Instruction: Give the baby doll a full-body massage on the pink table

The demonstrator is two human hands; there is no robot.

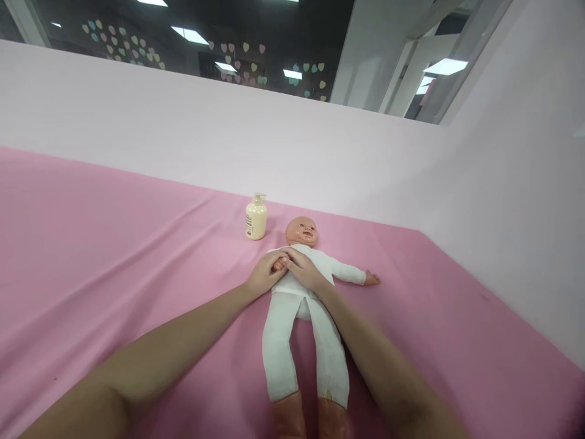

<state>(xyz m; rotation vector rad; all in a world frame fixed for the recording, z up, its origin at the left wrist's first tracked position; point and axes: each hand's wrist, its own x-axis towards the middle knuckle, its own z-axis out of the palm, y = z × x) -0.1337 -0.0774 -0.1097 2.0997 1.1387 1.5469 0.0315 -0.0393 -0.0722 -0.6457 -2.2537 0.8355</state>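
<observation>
A baby doll [297,299] with a white cloth body lies on its back, head away from me and legs toward me. My left hand [265,273] is closed around the doll's hand [278,264] on the left side of its chest. From the other side my right hand [304,268] is wrapped over the same small hand and meets my left fingers. Only part of the doll's hand shows between them. The doll's other arm [350,272] stretches out to the right, untouched.
A cream pump bottle [256,218] stands upright left of the doll's head. A pink sheet [137,256] with folds covers the surface beneath. White walls [219,140] rise behind and to the right, with a dark window [274,36] above bearing heart stickers.
</observation>
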